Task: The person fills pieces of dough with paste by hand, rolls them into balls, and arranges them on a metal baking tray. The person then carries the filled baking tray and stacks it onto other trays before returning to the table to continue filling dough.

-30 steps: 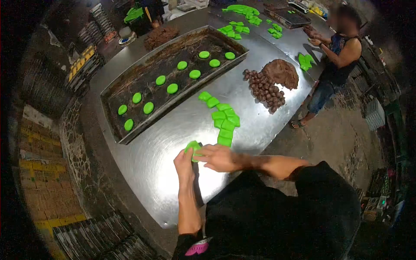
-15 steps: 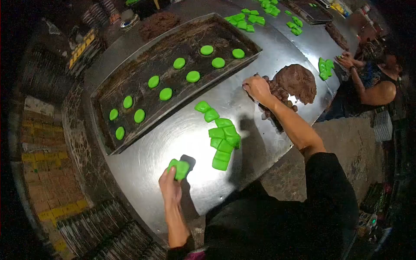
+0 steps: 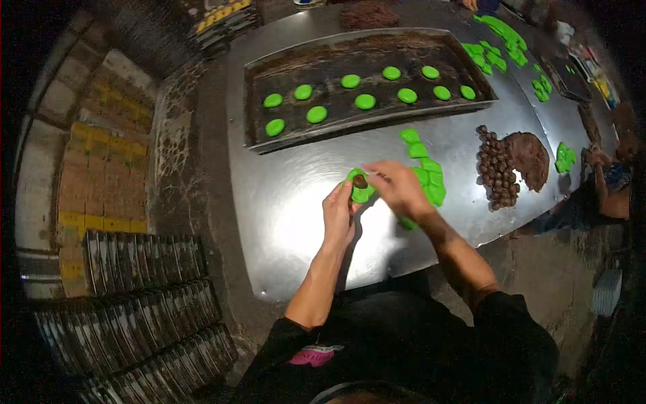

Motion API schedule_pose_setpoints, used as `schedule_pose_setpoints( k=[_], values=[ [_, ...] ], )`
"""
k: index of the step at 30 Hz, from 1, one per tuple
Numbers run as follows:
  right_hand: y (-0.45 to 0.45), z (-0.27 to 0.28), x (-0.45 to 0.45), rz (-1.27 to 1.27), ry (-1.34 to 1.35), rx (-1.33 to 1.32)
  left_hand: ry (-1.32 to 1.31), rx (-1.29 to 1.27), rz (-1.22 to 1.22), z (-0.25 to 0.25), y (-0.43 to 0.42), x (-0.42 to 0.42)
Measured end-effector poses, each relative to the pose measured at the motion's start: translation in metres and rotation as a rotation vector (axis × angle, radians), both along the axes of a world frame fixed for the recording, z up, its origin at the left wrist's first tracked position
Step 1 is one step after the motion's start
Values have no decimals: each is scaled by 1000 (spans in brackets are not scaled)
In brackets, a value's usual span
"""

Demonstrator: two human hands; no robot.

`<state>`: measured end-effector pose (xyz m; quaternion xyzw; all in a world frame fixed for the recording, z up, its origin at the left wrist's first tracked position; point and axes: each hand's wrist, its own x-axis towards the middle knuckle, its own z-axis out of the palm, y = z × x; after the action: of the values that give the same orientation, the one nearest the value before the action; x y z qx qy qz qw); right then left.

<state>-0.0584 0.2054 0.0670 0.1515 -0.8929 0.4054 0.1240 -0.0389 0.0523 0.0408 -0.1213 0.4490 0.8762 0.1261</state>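
My left hand [image 3: 338,210] holds a flattened green dough piece [image 3: 362,194] above the metal table. A brown ball [image 3: 360,181] rests on that dough. Just to the right, my right hand [image 3: 402,188] reaches over the dough's edge, its fingers near the ball; whether anything is in them is hidden. Green dough pieces [image 3: 431,176] lie in a line beside and partly behind my right hand. Further right are many small brown balls [image 3: 496,168] next to a larger brown mass [image 3: 528,160].
A dark tray [image 3: 370,124] with several round green pieces stands across the metal table [image 3: 282,195]. More green dough [image 3: 486,57] lies at the back right. Another person's arm [image 3: 609,195] is at the right edge. Stacked trays [image 3: 145,303] stand lower left.
My right hand has come back from the brown balls to my left hand. A brown ball now sits on the green dough. The view has turned, shifting the table scene rightward.
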Motion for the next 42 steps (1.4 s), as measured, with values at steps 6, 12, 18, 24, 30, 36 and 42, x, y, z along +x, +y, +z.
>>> schedule_pose_setpoints(
  k=[6,12,18,24,30,36,42],
  values=[
    [-56,25,2,155,-505,-266,196,-187,67,4,-46,23],
    [-110,31,74,109,272,147,192,-459,52,11,-67,41],
    [-85,79,68,239,230,57,396,-486,78,63,-79,81],
    [-85,101,44,217,60,-141,503,-453,281,60,-62,37],
    [-66,68,45,286,307,52,254,-395,204,59,-32,16],
    [-37,61,21,325,-66,-187,108,-213,233,80,-11,12],
    [-70,57,17,302,-111,-128,189,-482,115,53,-41,16]
  ],
)
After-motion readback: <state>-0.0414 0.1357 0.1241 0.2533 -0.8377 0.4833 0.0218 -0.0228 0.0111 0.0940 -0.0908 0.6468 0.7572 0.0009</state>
